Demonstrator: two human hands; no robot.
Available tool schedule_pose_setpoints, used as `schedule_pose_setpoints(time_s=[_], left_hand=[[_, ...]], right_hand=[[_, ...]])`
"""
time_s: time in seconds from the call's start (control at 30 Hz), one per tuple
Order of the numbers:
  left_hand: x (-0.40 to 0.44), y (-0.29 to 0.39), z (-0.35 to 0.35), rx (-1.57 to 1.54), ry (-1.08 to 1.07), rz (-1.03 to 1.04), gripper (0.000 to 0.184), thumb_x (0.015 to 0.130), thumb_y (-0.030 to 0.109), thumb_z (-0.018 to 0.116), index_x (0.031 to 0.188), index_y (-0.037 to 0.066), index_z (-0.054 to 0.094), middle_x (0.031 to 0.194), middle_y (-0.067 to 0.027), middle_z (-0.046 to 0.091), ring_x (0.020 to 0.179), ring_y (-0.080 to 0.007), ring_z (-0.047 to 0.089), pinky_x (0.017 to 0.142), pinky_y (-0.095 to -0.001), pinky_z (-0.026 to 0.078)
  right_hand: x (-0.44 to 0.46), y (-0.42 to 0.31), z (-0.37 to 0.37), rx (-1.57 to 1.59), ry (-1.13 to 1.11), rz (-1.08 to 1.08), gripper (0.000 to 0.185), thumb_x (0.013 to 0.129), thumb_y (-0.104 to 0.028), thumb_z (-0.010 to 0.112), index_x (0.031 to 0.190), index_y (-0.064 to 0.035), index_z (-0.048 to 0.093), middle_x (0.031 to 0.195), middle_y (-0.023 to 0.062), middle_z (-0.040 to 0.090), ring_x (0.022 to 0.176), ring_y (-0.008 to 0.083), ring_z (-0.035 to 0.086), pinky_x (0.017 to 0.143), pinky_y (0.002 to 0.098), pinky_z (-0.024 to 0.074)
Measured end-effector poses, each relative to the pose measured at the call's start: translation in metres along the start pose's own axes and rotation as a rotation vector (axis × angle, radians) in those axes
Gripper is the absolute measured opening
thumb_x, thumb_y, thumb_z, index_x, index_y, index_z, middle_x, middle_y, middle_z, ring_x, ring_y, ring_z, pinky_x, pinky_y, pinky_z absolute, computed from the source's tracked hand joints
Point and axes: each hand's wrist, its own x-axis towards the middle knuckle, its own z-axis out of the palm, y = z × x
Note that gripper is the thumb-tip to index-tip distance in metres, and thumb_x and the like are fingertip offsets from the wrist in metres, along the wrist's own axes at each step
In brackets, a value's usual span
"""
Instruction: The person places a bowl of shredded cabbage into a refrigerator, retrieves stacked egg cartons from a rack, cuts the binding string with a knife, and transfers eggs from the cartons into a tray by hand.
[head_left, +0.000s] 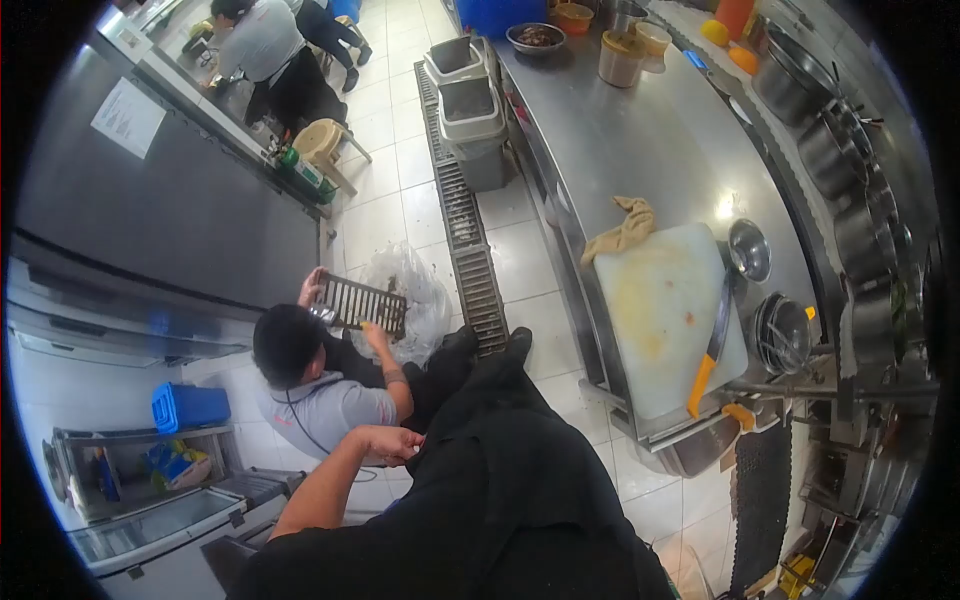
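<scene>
At lower centre, my left hand [398, 446] is clenching beside my apron [510, 460], contents unclear, forearm [325, 490] slanting up rightward.

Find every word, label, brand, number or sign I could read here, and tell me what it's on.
None can be read.
Paper sheet on the grey panel: too small.
Label on the green container: too blurred.
Red marks on the nearby person's grey shirt: too small.

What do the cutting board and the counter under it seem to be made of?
The cutting board looks like matte white plastic: grainless, with yellowish stains. The counter looks like smooth metal, probably stainless steel: grey, with bright glare spots.
</scene>
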Motion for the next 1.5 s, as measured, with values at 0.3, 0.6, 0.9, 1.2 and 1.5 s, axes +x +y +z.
schedule_pose_setpoints(time_s=[0.3, 0.6, 0.9, 1.2, 1.5], left_hand=[[0.002, 0.102, -0.092, 0.042, -0.026, 0.01, 0.017, 0.103, 0.023, 0.071, 0.105, 0.013, 0.058, 0.067, 0.0093, 0.045, 0.05, -0.0045, 0.044, 0.045, -0.0241, 0.031], [-0.061, 0.264, -0.212, 0.053, 0.136, 0.012, 0.011, 0.094, 0.008, 0.065, 0.085, 0.011, 0.059, 0.067, 0.0081, 0.043, 0.056, -0.0054, 0.043, 0.049, -0.026, 0.032], [-0.114, 0.308, -0.27, -0.117, 0.242, 0.071, 0.011, 0.098, 0.012, 0.06, 0.095, 0.013, 0.049, 0.07, 0.0055, 0.047, 0.059, -0.0093, 0.047, 0.055, -0.0268, 0.037], [-0.121, 0.318, -0.362, -0.248, 0.468, 0.32, 0.039, 0.094, 0.004, 0.049, 0.132, 0.006, 0.048, 0.115, -0.0052, 0.056, 0.108, -0.0186, 0.053, 0.095, -0.036, 0.039], [-0.218, 0.288, -0.521, 0.011, 0.882, 0.813, 0.066, 0.091, -0.004, 0.044, 0.157, 0.002, 0.043, 0.148, -0.0086, 0.054, 0.139, -0.0206, 0.05, 0.12, -0.0369, 0.035]], right_hand=[[0.077, -0.138, 0.005, -0.053, 0.026, -0.007, 0.017, 0.096, -0.018, 0.064, 0.093, -0.0026, 0.071, 0.084, 0.0105, 0.069, 0.072, 0.0232, 0.067, 0.058, 0.0401, 0.0497], [0.207, -0.366, 0.028, -0.159, 0.039, -0.036, 0.017, 0.096, -0.017, 0.063, 0.091, -0.0031, 0.07, 0.082, 0.009, 0.068, 0.07, 0.022, 0.065, 0.057, 0.0396, 0.048], [0.271, -0.567, 0.053, -0.229, 0.003, -0.076, 0.017, 0.097, -0.017, 0.062, 0.089, -0.0035, 0.069, 0.08, 0.0074, 0.067, 0.068, 0.0209, 0.064, 0.055, 0.0391, 0.0463], [0.311, -0.864, 0.128, 0.076, -0.468, 0.101, 0.018, 0.105, -0.006, 0.053, 0.114, -0.0104, 0.068, 0.077, -0.0059, 0.062, 0.05, 0.0083, 0.046, 0.044, 0.0245, 0.0374], [0.473, -1.052, 0.22, -0.521, -0.829, 0.058, 0.024, 0.095, -0.002, 0.051, 0.108, -0.01, 0.069, 0.072, -0.0059, 0.059, 0.055, 0.0074, 0.049, 0.052, 0.028, 0.0432]])
